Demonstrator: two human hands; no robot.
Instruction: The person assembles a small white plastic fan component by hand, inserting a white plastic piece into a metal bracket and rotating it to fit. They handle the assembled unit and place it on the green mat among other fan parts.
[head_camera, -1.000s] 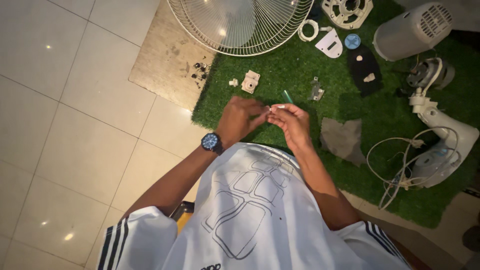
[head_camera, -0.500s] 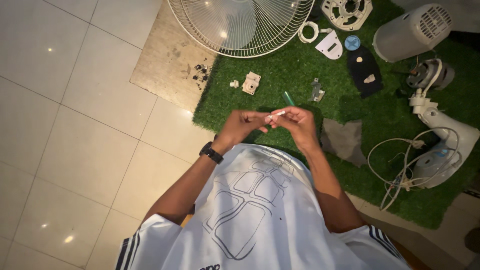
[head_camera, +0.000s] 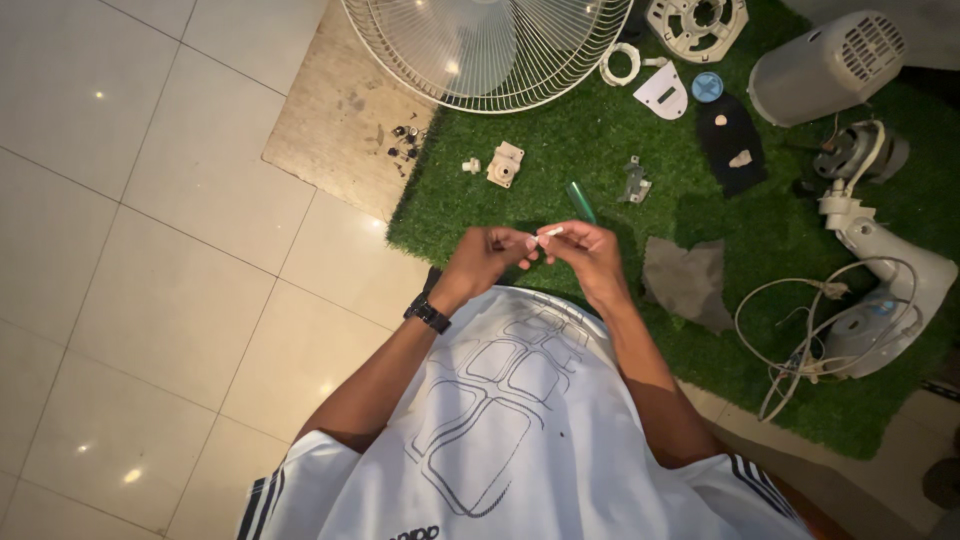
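Observation:
My left hand (head_camera: 481, 258) and my right hand (head_camera: 587, 252) meet in front of my chest, above the near edge of a green grass mat (head_camera: 600, 140). Between the fingertips of both hands is a small white piece (head_camera: 549, 233), thin and short. The left wrist wears a dark watch (head_camera: 426, 312). A green-handled screwdriver (head_camera: 580, 201) lies on the mat just beyond my right hand. What the white piece is I cannot tell.
Fan parts lie on the mat: a white wire guard (head_camera: 487, 48), a grey motor cover (head_camera: 826, 68), a motor (head_camera: 855, 148), a white stand neck with cable (head_camera: 880, 290), a small beige part (head_camera: 504, 163), a grey cloth (head_camera: 688, 280). Screws (head_camera: 402, 142) rest on a stone tile.
My left wrist has turned, so the watch face no longer points up, and both hands have dropped slightly nearer my chest, still pinching the white piece.

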